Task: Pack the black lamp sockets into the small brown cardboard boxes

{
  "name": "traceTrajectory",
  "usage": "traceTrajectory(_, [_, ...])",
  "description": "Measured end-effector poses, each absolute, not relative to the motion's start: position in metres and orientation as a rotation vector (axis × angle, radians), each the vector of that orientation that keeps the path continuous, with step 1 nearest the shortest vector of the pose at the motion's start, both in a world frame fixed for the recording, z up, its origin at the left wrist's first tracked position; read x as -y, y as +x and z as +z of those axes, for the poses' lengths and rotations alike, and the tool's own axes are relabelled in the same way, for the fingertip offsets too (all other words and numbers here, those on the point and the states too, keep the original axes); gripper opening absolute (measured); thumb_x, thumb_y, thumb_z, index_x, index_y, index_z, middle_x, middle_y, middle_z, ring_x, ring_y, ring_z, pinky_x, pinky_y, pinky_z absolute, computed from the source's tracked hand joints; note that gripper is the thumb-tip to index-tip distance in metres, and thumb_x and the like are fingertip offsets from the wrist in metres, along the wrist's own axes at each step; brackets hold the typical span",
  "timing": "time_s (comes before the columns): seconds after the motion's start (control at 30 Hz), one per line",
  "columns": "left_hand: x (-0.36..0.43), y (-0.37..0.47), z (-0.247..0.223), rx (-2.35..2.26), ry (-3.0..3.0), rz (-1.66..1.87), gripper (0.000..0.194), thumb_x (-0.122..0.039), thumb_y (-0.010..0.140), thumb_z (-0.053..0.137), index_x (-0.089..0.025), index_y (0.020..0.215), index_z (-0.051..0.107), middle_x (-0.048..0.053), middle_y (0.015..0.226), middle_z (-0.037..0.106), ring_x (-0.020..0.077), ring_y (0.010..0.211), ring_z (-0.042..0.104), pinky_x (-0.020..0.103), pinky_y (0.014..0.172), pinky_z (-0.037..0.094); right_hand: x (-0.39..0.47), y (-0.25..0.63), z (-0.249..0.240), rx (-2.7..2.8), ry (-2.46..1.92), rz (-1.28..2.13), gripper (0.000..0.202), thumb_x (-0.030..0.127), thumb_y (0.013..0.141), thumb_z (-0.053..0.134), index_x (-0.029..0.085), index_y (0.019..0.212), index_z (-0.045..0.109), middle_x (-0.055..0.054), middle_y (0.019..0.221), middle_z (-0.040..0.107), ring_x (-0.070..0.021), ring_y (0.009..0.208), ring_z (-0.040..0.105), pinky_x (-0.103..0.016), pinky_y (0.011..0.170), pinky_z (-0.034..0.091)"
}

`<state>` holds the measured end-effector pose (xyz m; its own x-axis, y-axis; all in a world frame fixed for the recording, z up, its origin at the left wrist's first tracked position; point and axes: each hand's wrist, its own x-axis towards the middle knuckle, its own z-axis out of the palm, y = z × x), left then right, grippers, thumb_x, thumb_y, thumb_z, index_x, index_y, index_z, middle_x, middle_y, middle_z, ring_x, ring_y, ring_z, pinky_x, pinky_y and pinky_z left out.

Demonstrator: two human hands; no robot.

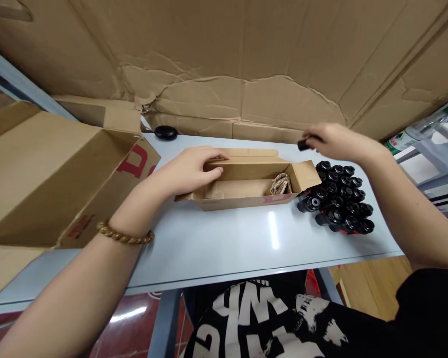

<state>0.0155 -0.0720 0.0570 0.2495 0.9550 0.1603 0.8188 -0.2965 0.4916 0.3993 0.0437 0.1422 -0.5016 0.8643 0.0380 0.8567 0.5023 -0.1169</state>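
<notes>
Right hand (330, 141) pinches small black cylinder (303, 144) | left hand (199, 168) spread on narrow brown cardboard box (239, 203) | steady box lightly, keep cylinder clear of raised flap (309, 175)

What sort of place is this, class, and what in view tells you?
Probably a packing bench: an open small box, a larger carton and clustered black bottles share the table.

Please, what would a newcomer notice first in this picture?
Probably the tight cluster of black bottle-like items on the table's right side, dark against the pale top. Next, the long open carton in the middle, with crumpled brown paper at its right end and the left hand on its left end.
</notes>
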Motion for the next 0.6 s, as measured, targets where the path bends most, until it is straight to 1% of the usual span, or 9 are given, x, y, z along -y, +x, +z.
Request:
traceTrajectory(0.07, [0.072,0.016,0.056,-1.645,2.224,0.617,0.052,-0.046,0.091,0.063,-0.027,0.132,0.087,0.009,0.147,0.086,0.0394,0.138,0.077,0.052,0.126,0.058,-0.039,0.394,0.158,2.385,-1.425,0.456,0.046,0.021,0.116,0.045,0.009,0.140,0.082,-0.012,0.113,0.088,-0.0166,0.091,0.078,-0.037,0.086,0.058])
traceTrajectory(0.13, [0.072,0.017,0.055,-1.644,2.226,0.615,0.052,-0.046,0.090,0.063,-0.028,0.132,0.087,0.008,0.148,0.085,0.0390,0.138,0.077,0.052,0.127,0.058,-0.027,0.384,0.164,2.106,-1.283,0.868,0.047,0.028,0.118,0.040,0.009,0.132,0.081,-0.009,0.110,0.085,-0.0100,0.081,0.072,-0.034,0.076,0.053])
traceTrajectory(0.2, [0.071,0.018,0.054,-1.640,2.232,0.627,0.052,-0.047,0.090,0.063,-0.027,0.132,0.087,0.008,0.148,0.085,0.0390,0.137,0.077,0.053,0.127,0.058,-0.006,0.371,0.161,1.996,-1.089,1.203,0.044,0.046,0.117,0.052,0.012,0.119,0.079,-0.009,0.108,0.082,-0.0111,0.079,0.070,-0.031,0.072,0.054])
traceTrajectory(0.23, [0.072,0.019,0.054,-1.639,2.235,0.638,0.052,-0.048,0.091,0.063,-0.027,0.132,0.087,0.009,0.147,0.086,0.0390,0.135,0.078,0.054,0.126,0.058,0.008,0.364,0.158,2.010,-0.982,1.296,0.046,0.056,0.112,0.062,0.013,0.117,0.078,-0.010,0.109,0.080,-0.0144,0.082,0.071,-0.032,0.072,0.058])
traceTrajectory(0.27, [0.072,0.019,0.055,-1.638,2.237,0.653,0.051,-0.048,0.092,0.062,-0.027,0.131,0.087,0.009,0.146,0.086,0.0389,0.134,0.078,0.053,0.125,0.059,0.022,0.358,0.154,2.035,-0.879,1.329,0.049,0.061,0.104,0.073,0.015,0.120,0.077,-0.011,0.112,0.079,-0.0177,0.087,0.073,-0.033,0.074,0.061])
traceTrajectory(0.33, [0.073,0.022,0.057,-1.625,2.234,0.677,0.049,-0.049,0.094,0.061,-0.027,0.129,0.087,0.009,0.143,0.087,0.0379,0.131,0.079,0.053,0.123,0.059,0.049,0.347,0.151,2.094,-0.746,1.301,0.058,0.062,0.094,0.087,0.017,0.129,0.075,-0.011,0.118,0.078,-0.0221,0.096,0.075,-0.036,0.082,0.066])
traceTrajectory(0.37, [0.074,0.023,0.058,-1.612,2.233,0.678,0.048,-0.050,0.095,0.061,-0.027,0.129,0.086,0.009,0.143,0.087,0.0373,0.130,0.079,0.052,0.123,0.059,0.060,0.343,0.151,2.141,-0.730,1.242,0.061,0.062,0.095,0.088,0.019,0.135,0.074,-0.011,0.122,0.078,-0.0234,0.100,0.075,-0.038,0.085,0.068])
traceTrajectory(0.47, [0.076,0.027,0.062,-1.581,2.239,0.657,0.048,-0.050,0.097,0.059,-0.028,0.130,0.086,0.008,0.144,0.086,0.0364,0.132,0.079,0.052,0.123,0.059,0.077,0.338,0.155,2.313,-0.788,0.937,0.057,0.061,0.105,0.078,0.022,0.147,0.072,-0.011,0.133,0.078,-0.0268,0.111,0.076,-0.042,0.094,0.069])
traceTrajectory(0.6, [0.076,0.029,0.062,-1.581,2.251,0.666,0.046,-0.050,0.097,0.060,-0.028,0.126,0.087,0.009,0.142,0.087,0.0373,0.129,0.080,0.052,0.120,0.060,0.059,0.335,0.158,2.513,-0.907,0.545,0.053,0.045,0.106,0.071,0.018,0.151,0.072,-0.014,0.142,0.080,-0.0323,0.126,0.074,-0.048,0.109,0.063])
